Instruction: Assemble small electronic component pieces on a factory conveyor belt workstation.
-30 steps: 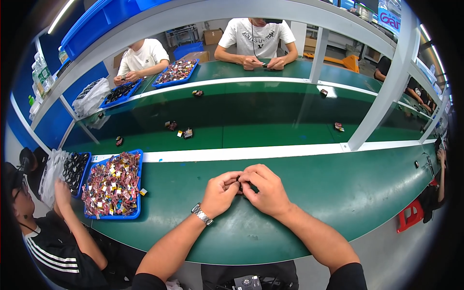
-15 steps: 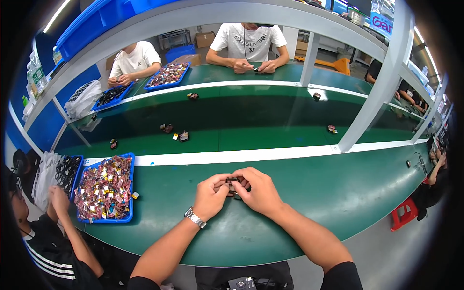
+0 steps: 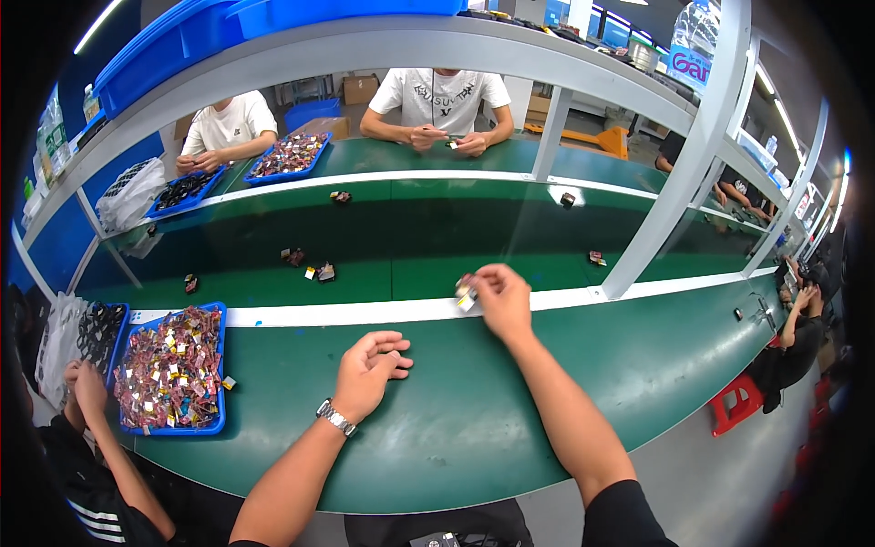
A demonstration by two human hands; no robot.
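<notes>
My right hand (image 3: 507,303) pinches a small electronic part (image 3: 467,292) with a dark body and a white-and-yellow tab. It holds the part over the white rail (image 3: 365,313) at the worktable's far edge. My left hand (image 3: 366,372) wears a metal watch on the wrist and hovers over the green worktable (image 3: 437,410). Its fingers are apart and loosely curled, with nothing in them. Beyond the rail, similar small parts (image 3: 321,273) lie scattered on a green belt (image 3: 437,273). What lies under my right fingers is partly hidden.
At left stands a blue tray (image 3: 221,365) heaped with small reddish parts, beside another tray of black pieces (image 3: 100,330). A co-worker's hands (image 3: 84,383) work there. Grey shelf posts (image 3: 670,201) rise beyond the rail. Two people sit across the belt; a red stool (image 3: 735,404) stands at right.
My hands were together over the worktable with a small part between them. The right hand has since carried the part forward to the rail, and the left has let go and moved left.
</notes>
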